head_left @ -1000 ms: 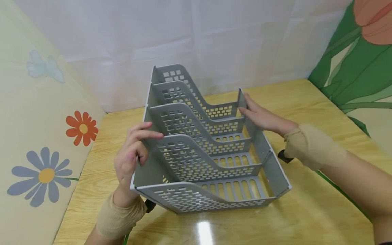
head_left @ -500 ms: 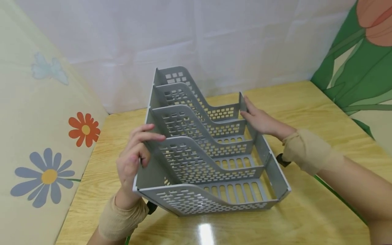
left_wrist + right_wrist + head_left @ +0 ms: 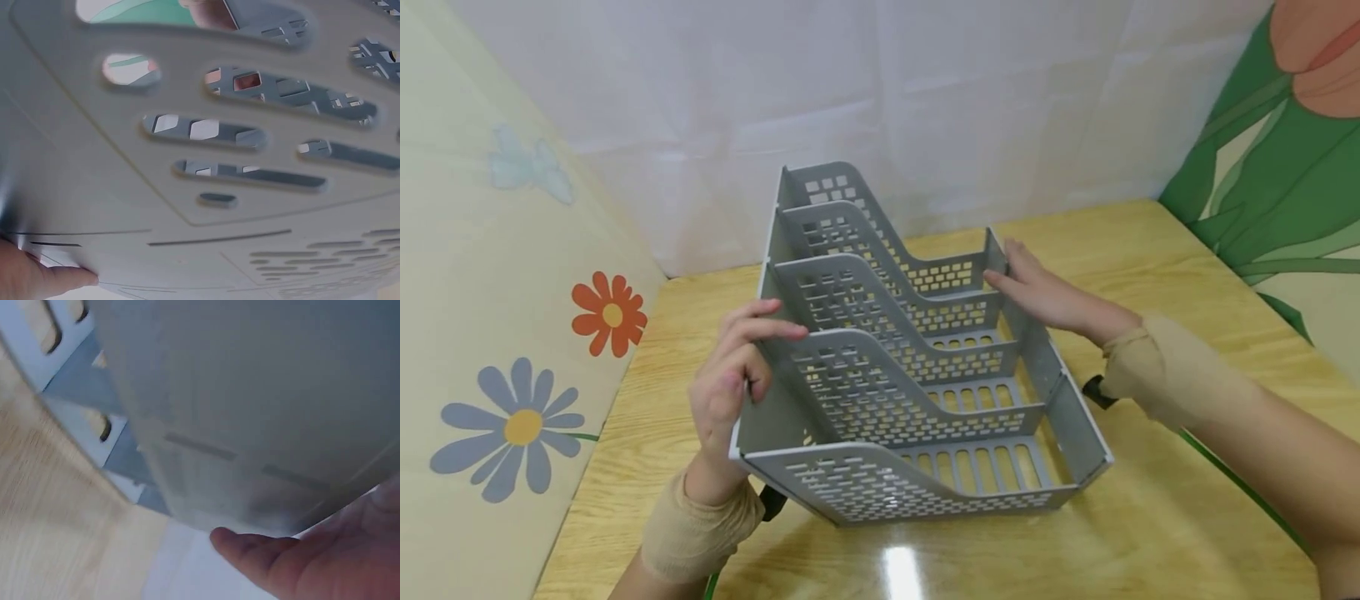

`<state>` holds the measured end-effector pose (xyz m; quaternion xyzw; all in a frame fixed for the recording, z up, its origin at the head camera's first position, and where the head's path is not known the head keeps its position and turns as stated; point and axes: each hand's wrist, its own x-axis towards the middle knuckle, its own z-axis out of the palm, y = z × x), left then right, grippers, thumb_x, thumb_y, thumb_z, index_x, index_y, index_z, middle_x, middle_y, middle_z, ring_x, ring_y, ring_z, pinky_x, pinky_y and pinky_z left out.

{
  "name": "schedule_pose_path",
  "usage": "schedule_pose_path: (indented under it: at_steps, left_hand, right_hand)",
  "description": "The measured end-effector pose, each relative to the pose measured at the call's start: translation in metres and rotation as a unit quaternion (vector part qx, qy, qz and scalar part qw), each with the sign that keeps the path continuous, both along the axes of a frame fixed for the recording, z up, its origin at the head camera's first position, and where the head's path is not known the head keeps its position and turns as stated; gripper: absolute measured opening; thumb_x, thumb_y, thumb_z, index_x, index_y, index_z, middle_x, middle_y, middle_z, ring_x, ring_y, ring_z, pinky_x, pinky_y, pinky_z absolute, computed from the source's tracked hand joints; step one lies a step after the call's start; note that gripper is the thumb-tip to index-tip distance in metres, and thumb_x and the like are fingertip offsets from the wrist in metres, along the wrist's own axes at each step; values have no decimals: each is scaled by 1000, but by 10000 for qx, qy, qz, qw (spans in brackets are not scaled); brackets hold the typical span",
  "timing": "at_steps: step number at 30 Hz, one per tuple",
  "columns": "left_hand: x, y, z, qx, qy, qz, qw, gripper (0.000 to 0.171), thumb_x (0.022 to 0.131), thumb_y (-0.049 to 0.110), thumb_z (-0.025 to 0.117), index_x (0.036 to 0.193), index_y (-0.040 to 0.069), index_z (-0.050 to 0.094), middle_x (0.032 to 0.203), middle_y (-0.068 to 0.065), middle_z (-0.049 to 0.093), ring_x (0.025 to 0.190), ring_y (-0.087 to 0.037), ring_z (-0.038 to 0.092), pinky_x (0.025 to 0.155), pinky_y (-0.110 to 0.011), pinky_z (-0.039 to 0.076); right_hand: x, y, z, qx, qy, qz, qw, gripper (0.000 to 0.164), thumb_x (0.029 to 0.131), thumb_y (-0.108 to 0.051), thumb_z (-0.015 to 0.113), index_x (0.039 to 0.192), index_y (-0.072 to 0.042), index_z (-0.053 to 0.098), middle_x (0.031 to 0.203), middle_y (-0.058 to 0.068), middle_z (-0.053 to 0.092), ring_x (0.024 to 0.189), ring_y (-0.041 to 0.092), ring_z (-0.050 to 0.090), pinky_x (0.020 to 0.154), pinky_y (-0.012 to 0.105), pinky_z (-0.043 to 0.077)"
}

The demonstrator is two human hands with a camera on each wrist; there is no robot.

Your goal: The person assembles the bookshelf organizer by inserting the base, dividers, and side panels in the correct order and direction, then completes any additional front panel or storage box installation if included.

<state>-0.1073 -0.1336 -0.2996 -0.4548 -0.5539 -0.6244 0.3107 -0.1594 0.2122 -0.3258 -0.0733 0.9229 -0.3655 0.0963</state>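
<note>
Two hands steadied a grey perforated plastic file rack [image 3: 910, 367] on the glossy wooden bench [image 3: 1150, 517].

The rack stood on the bench with five stepped, slotted dividers, tall at its left wall and low at its right, its base cut with long slots. The left hand [image 3: 726, 387] grasped the tall left wall, fingers [image 3: 767, 329] curled over its top edge. The right hand [image 3: 1048, 292] pressed the low right wall with straight, released fingers [image 3: 1007, 283].

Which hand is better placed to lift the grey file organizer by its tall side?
Probably the left hand. Its curled fingers already grip the top edge of the tall side wall of the grey file organizer. The right hand only lies with straight fingers against the low wall on the opposite side.
</note>
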Motion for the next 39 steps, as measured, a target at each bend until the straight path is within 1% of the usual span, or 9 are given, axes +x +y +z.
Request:
schedule_pose_path:
  at_steps: [5, 7, 12, 20, 27, 31, 35, 37, 39]
  left_hand:
    - [0, 0, 0, 35, -97, -44, 9999, 49, 100, 28, 37, 56, 7, 30, 100, -6, 68, 112, -34, 49, 104, -44, 27]
    - [1, 0, 0, 45, -126, -28, 9999, 49, 100, 27, 37, 56, 7, 30, 100, -7, 68, 112, -34, 49, 104, -44, 28]
    - [2, 0, -1, 69, -130, -45, 9999, 49, 100, 27, 37, 56, 7, 30, 100, -6, 69, 112, -34, 49, 104, -44, 27]
    - [2, 1, 0, 26, -55, -10, 10000, 49, 100, 29, 36, 56, 8, 31, 100, -9, 69, 111, -35, 49, 104, -45, 27]
    - [0, -1, 0, -128, -59, 106, 9998, 48, 100, 29, 34, 57, 8, 32, 100, -9, 68, 112, -36, 49, 105, -46, 27]
    - [-1, -2, 1, -92, -85, 113, 9999, 49, 100, 29, 35, 56, 7, 31, 100, -8, 68, 112, -36, 48, 105, -44, 27]
    - [-1, -3, 2, -55, -85, 144, 9998, 49, 100, 27, 36, 56, 6, 31, 100, -7, 68, 112, -35, 49, 105, -44, 28]
    - [0, -2, 2, -82, -57, 159, 9998, 48, 100, 27, 35, 56, 6, 31, 100, -8, 68, 112, -35, 49, 104, -44, 28]
    - [2, 0, 1, -86, -59, 151, 9998, 48, 100, 27, 35, 56, 7, 31, 100, -8, 68, 112, -35, 50, 104, -44, 28]
  right_hand:
    - [10, -6, -2, 500, 212, 192, 9983, 81, 102, -46, 29, 144, 9, -14, 150, 20, -26, 139, 35, -20, 111, 51, -3]
    - [11, -7, -3, 658, 336, 242, 9970, 80, 102, -44, 29, 143, 10, -13, 150, 22, -25, 139, 36, -18, 112, 51, -2]
    - [8, -7, -3, 825, 305, 311, 9956, 81, 102, -46, 27, 144, 11, -12, 150, 24, -22, 140, 36, -17, 112, 51, -1]
    - [0, -5, -7, 732, 185, 315, 9966, 75, 104, -36, 30, 142, 16, -8, 149, 33, -16, 139, 42, -14, 111, 53, -1]
    - [-5, -3, -3, 452, -184, 306, 9983, 79, 102, -46, 27, 146, 9, -10, 152, 28, -15, 140, 41, -11, 111, 55, 1]
    - [-21, 0, 5, 531, 18, 340, 9980, 77, 102, -48, 23, 147, 7, -6, 152, 26, -16, 140, 39, -11, 111, 54, 1]
    - [-46, 3, 3, 814, 388, 655, 9938, 73, 103, -43, 20, 146, 8, -9, 151, 23, -22, 140, 35, -17, 112, 49, -4]
    - [-52, 6, -2, 795, 259, 777, 9935, 70, 104, -41, 19, 146, 6, -12, 151, 21, -23, 140, 33, -19, 112, 48, -5]
    - [-52, 10, -8, 657, 116, 750, 9949, 69, 104, -40, 18, 146, 6, -12, 152, 21, -22, 140, 33, -20, 112, 49, -6]
